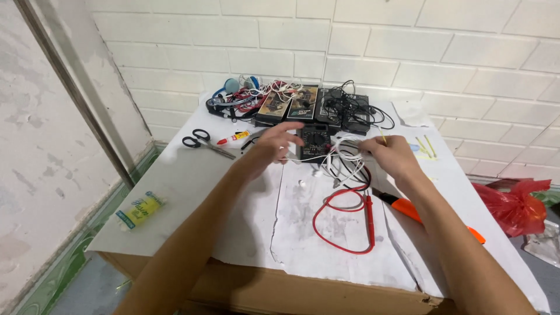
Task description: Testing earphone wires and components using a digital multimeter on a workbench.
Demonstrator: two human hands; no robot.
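Landmark: the black multimeter [315, 142] lies face up on the white paper sheet [303, 233] that covers the cardboard table [291, 294], toward the wall side.
Left hand [269, 149]: just left of the multimeter, palm down, fingers pointing toward it; thumb and forefinger are pressed together on a thin strand of the white cable [344, 157], the other fingers fanned loosely apart.
Right hand [392, 156]: just right of the multimeter, fingers curled and closed on the bunched loops of the same white cable.
White cable: a tangle of loops touching the multimeter's right edge and spilling onto the paper in front of it, stretched taut leftward to the left hand.
Red test lead [338, 224]: coiled in a wide loop on the paper in front of the multimeter, its red probe lying straight along the loop's right side.
Orange-handled tool [417, 214]: in front and to the right of the multimeter, partly under the right forearm; its kind cannot be told.
Scissors [204, 142]: black-handled, well left of the multimeter, lying flat.
Small glue tube [234, 138]: between the scissors and the multimeter.
Boxes and wires [291, 102]: flat boxes, black cords and a red-white-blue wire tangle behind the multimeter, against the white brick wall [408, 41].
Yellow packet [140, 210]: far left of the multimeter, near the table's edge.
Red plastic bag [513, 204]: far right, off the table.
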